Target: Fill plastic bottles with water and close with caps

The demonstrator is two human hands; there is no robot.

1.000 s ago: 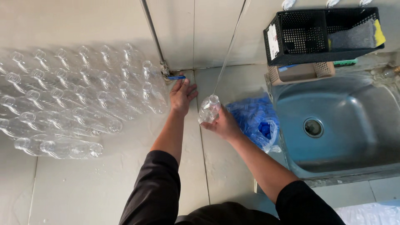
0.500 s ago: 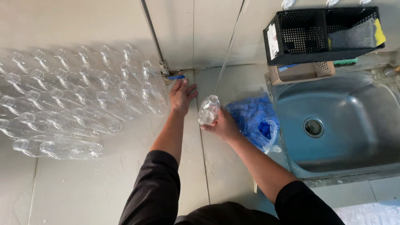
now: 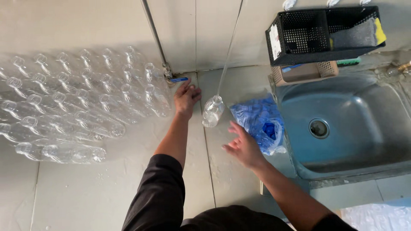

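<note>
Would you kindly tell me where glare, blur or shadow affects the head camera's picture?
Head view: soft, even light with faint shadows; the right hand is slightly motion-blurred; the rows of clear plastic bottles glint and merge into the pale floor; the grey metal sink shows a dull sheen; the left hand and the small clear bottle under the thin tube look sharp.

We have one view only: a head-worn camera looking steeply down, close above the pale tiled floor (image 3: 128, 188), with the grey steel sink (image 3: 364, 141) at frame right.
</note>
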